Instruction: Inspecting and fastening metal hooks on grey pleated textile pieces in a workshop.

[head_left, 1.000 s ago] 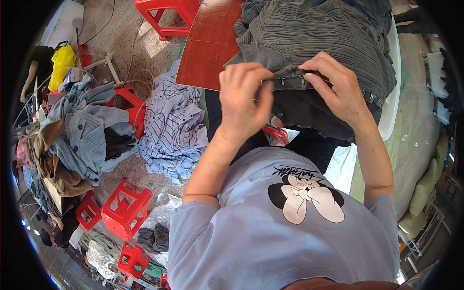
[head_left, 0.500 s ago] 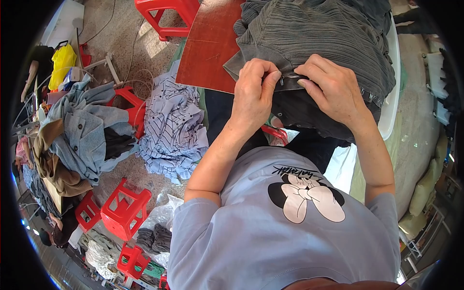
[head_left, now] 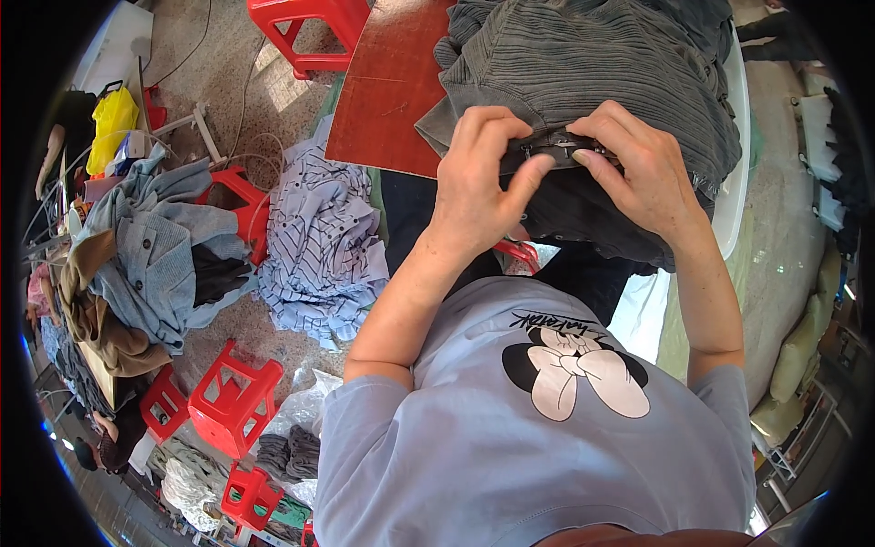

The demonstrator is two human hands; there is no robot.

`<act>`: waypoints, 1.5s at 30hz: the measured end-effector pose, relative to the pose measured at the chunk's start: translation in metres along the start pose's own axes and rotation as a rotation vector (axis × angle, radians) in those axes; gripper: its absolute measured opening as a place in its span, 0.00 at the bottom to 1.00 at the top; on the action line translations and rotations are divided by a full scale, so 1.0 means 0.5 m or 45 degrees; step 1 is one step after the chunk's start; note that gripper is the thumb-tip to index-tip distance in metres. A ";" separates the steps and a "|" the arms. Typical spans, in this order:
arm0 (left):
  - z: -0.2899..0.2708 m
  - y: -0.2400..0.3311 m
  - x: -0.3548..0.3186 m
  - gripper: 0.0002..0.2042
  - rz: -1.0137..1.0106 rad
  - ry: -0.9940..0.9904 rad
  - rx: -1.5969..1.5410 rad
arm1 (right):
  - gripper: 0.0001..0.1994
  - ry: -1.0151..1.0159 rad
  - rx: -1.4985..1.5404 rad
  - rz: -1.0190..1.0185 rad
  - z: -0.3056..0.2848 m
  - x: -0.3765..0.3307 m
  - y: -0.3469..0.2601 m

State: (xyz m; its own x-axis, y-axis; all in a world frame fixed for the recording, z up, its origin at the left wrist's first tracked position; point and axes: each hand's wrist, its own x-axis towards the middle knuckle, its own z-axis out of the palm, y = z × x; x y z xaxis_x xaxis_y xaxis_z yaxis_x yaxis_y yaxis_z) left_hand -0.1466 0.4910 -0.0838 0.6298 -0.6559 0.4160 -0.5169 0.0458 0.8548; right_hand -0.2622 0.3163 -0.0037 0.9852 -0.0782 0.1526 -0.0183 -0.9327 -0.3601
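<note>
A dark grey corduroy garment (head_left: 583, 59) lies spread in front of me, its near edge between my hands. My left hand (head_left: 478, 173) grips that edge, with the thumb below and the bent fingers on top. On the other side, my right hand (head_left: 643, 164) pinches the edge between thumb and forefinger. A black strip with small shiny metal parts (head_left: 558, 144) shows in the gap between the thumbs; its kind I cannot make out. Dark cloth (head_left: 583, 219) hangs below the hands. The fingers partly hide the edge.
The garment rests over a reddish-brown board (head_left: 387, 96) and a white rim (head_left: 729, 219). To the left are a pile of striped blue shirts (head_left: 324, 237), a light blue knit garment (head_left: 155, 246) and red stools (head_left: 235, 397). Another red stool (head_left: 314, 36) stands beyond the board.
The left thumb has moved away from its forefinger, and the black strip with metal parts now shows more fully between my hands. The garment stays in nearly the same place.
</note>
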 end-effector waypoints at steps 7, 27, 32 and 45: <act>0.029 0.008 0.007 0.15 0.111 0.111 0.175 | 0.11 0.024 0.131 0.078 0.002 -0.015 0.008; 0.018 0.006 0.011 0.01 -0.104 -0.058 -0.098 | 0.11 -0.029 -0.048 -0.139 -0.019 0.013 0.009; 0.018 0.006 0.012 0.02 -0.054 -0.032 -0.072 | 0.10 -0.083 -0.076 -0.167 -0.019 0.017 0.011; 0.005 -0.022 -0.004 0.03 -0.241 0.166 -0.328 | 0.08 0.054 -0.032 -0.181 0.010 0.030 -0.014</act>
State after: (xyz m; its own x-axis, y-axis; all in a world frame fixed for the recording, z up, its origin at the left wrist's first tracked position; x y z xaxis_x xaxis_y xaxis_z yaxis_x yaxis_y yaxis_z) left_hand -0.1434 0.4898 -0.0948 0.7781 -0.5696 0.2648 -0.2311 0.1323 0.9639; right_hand -0.2466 0.3232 -0.0036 0.9701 0.0413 0.2391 0.1163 -0.9440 -0.3088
